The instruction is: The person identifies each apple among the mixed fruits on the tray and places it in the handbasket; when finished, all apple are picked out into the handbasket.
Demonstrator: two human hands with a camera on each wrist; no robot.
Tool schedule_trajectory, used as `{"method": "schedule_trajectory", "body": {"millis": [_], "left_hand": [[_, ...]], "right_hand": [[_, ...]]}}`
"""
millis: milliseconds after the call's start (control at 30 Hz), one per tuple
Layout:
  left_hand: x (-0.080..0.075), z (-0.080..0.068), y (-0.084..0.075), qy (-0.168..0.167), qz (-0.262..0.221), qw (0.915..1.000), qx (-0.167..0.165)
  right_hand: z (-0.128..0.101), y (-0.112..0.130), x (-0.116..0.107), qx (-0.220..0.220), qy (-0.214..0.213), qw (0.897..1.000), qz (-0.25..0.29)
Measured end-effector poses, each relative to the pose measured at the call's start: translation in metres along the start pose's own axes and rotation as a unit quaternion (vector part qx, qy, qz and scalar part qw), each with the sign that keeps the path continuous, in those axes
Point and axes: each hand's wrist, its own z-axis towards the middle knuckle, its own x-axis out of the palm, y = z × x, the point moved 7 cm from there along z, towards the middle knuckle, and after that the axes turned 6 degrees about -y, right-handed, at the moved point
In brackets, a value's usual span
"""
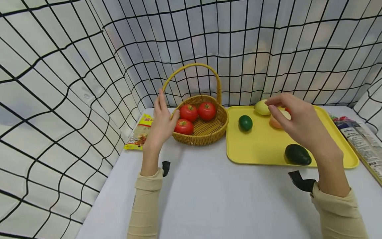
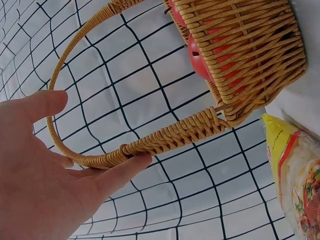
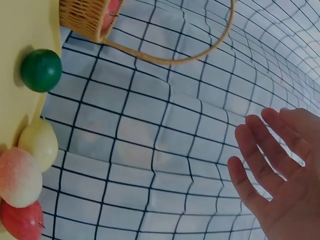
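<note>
My left hand is beside the wicker basket, at the left side of its arched handle. In the left wrist view its straight fingers lie along the handle, with the thumb apart on the other side. Three red tomatoes sit in the basket. Above the yellow tray hangs my right hand, fingers loosely bent and nothing in them. Under and around it on the tray are a pale yellow-green fruit, a peach, a red apple, a round dark green fruit and an avocado.
A yellow-and-clear food packet lies left of the basket, partly behind my left hand. At the right edge, a folded newspaper lies next to the tray. Black netting over white sheeting encloses the white table at the back and sides.
</note>
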Motion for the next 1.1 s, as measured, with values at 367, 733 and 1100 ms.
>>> {"method": "schedule_trajectory", "body": {"millis": [367, 733, 1100], "left_hand": [[-0.004, 0.0, 0.0, -0.007, -0.009, 0.9999, 0.009], [0.002, 0.003, -0.004, 0.007, -0.01, 0.9999, 0.009], [0.0, 0.001, -0.001, 0.002, -0.002, 1.0, 0.008]], "right_hand": [[-0.002, -0.007, -0.039, 0.014, -0.045, 0.999, -0.02], [-0.009, -0.019, -0.052, 0.044, -0.038, 0.998, -0.036], [-0.01, -0.018, -0.053, 0.034, -0.036, 0.998, -0.031]]}}
